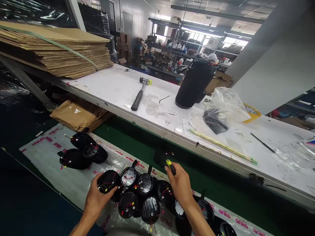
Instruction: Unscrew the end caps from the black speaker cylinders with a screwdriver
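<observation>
Several black cylindrical housings (150, 209) with small red wires and connectors stand on a printed plastic sheet (59, 173) at the bottom. My left hand (97, 195) is wrapped round the rim of one black housing (108, 180) at the left of this group. In my right hand (179, 183) is a small black and yellow tool (171, 167), gripped between thumb and fingers and held above the housings. A dark round shape with red wires lies just beyond the tool; its details are unclear.
Above the sheet runs a white table (110, 88) with a hammer (140, 95), a tall black cylinder (195, 85), a plastic bag (227, 105) and a stack of cardboard (66, 52). More housings (76, 159) lie at left.
</observation>
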A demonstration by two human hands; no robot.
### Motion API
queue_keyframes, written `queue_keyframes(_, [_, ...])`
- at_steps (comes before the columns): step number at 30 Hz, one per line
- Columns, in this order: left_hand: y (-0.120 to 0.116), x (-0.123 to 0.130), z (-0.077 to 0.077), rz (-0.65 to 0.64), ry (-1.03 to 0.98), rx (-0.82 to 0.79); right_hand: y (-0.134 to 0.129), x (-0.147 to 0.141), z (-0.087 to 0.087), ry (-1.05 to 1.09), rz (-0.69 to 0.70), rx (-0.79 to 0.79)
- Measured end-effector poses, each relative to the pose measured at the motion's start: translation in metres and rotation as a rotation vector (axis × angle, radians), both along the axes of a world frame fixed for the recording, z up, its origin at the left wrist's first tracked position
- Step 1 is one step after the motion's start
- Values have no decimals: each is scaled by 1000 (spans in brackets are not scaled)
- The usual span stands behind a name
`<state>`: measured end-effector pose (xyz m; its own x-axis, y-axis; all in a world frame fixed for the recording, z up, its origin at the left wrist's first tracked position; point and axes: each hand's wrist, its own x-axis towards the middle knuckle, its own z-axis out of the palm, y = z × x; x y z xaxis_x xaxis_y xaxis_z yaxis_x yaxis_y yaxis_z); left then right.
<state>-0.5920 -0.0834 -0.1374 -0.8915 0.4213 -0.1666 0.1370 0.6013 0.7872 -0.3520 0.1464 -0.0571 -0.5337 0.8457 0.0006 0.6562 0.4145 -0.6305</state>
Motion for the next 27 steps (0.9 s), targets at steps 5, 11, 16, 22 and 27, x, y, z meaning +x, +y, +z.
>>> queue_keyframes(5, [-21,0,-10,-70,-114,56,46,-54,-43,-219,96,76])
queue_keyframes(11, [-28,-5,-12,20,-97,97,59,-71,-67,-369,79,125])
queue_keyframes(16, [-25,-5,-20,-46,-170,66,59,-40,-57,-236,100,199])
queue_keyframes(22, [-17,-2,-6,-59,-99,75,27,14,-8,88,133,309])
queue_keyframes(27, [17,6,72,-207,-93,235,-19,48,55,326,58,221])
